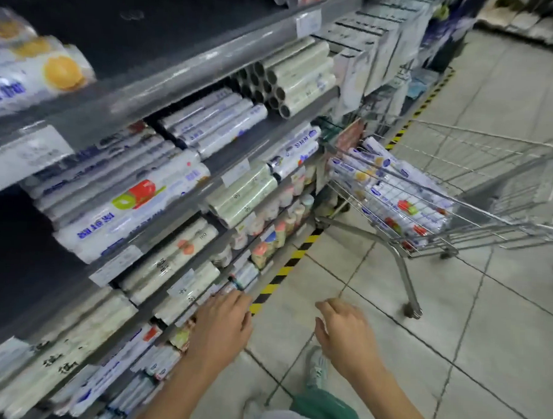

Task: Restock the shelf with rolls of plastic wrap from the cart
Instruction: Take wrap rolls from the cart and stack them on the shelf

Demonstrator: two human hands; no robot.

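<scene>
Left hand (222, 327) seen at 6 o'clock, fingers relaxed, nothing held, close to lower edge of shelf (192, 74). Right hand (342, 335) seen at 5 o'clock, fingers loosely curled, empty, above floor tiles (454, 312). Rolls of plastic wrap (396, 195) piled in cart (481, 137) at 3 o'clock.

grey shelf (192, 75), yellow-black floor stripe (285, 266), silver cart (478, 211)
</scene>
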